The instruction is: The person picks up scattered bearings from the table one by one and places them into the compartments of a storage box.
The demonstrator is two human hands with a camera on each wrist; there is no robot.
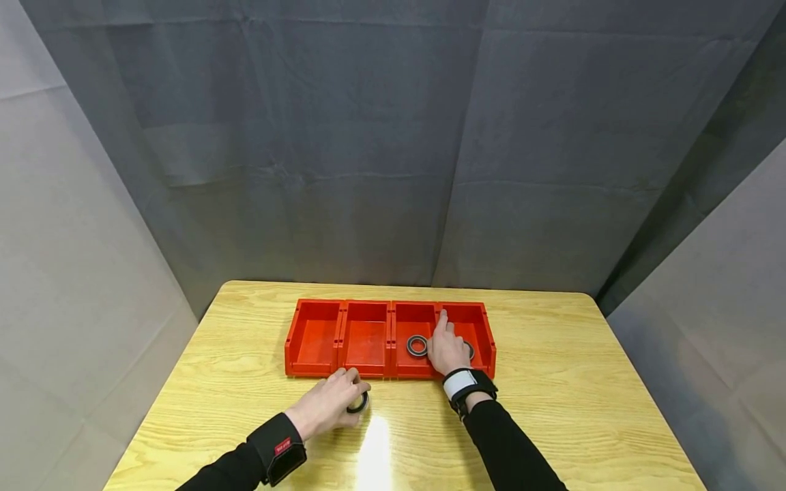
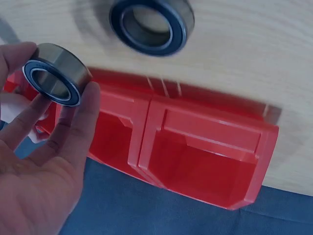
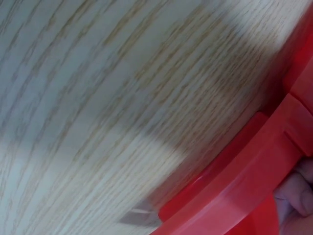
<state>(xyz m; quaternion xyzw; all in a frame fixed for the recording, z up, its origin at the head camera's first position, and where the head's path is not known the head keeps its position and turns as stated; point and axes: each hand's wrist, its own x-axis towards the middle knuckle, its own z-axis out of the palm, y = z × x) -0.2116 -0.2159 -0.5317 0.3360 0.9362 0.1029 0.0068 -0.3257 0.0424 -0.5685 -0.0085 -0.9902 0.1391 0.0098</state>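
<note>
In the left wrist view my left hand (image 2: pixel 49 166) pinches a bearing (image 2: pixel 58 73), a steel ring with a dark seal, between thumb and fingers. The head view shows this hand (image 1: pixel 331 404) low over the table, just in front of a red four-compartment bin (image 1: pixel 365 372). Another bearing (image 2: pixel 151 24) is close by in the left wrist view. My right hand (image 1: pixel 449 349) reaches into the bin over the divider between the two rightmost compartments, index finger extended forward. A bearing (image 1: pixel 417 346) lies left of it; another (image 1: pixel 469 350) is partly hidden behind it. I cannot tell whether it grips anything.
The bin stands across the far half of a light wooden table (image 1: pixel 552 382). Its two left compartments (image 1: pixel 314 334) show bare red floors. A grey cloth (image 1: pixel 307 170) hangs behind the table's back edge, and pale cloth panels (image 1: pixel 80 273) flank both sides.
</note>
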